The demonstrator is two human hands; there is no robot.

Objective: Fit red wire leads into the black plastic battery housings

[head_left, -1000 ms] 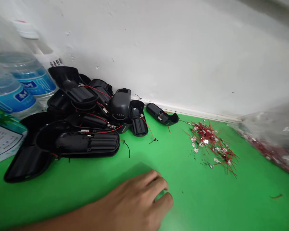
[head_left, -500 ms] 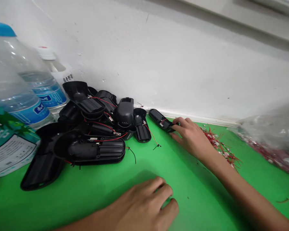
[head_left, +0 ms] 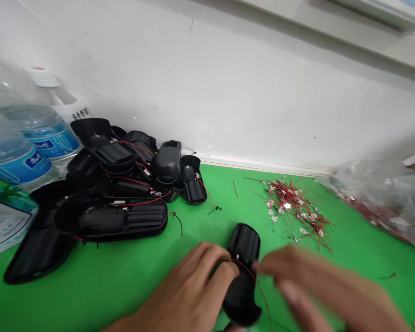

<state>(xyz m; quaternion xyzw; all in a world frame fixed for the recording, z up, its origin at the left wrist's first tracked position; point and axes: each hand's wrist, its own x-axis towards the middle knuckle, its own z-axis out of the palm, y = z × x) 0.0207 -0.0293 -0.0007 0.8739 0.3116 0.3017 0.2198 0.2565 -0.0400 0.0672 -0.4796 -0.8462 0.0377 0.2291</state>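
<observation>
The green counter (head_left: 207, 230) is carrying a heap of black housings (head_left: 117, 216) against the wall (head_left: 228, 92). Another black housing (head_left: 244, 244) is sitting between the hands, partly hidden, trailing a red wire (head_left: 261, 290). The left hand (head_left: 183, 290) is gripping its side; the right hand (head_left: 314, 281) is too blurred to tell whether it's holding anything.

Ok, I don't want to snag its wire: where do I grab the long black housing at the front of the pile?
Its rounded right end, probably, coming from the near side over the green mat. That end stands free of the pile, while the left end overlaps another black shell and the red wire runs along the far edge.
</observation>
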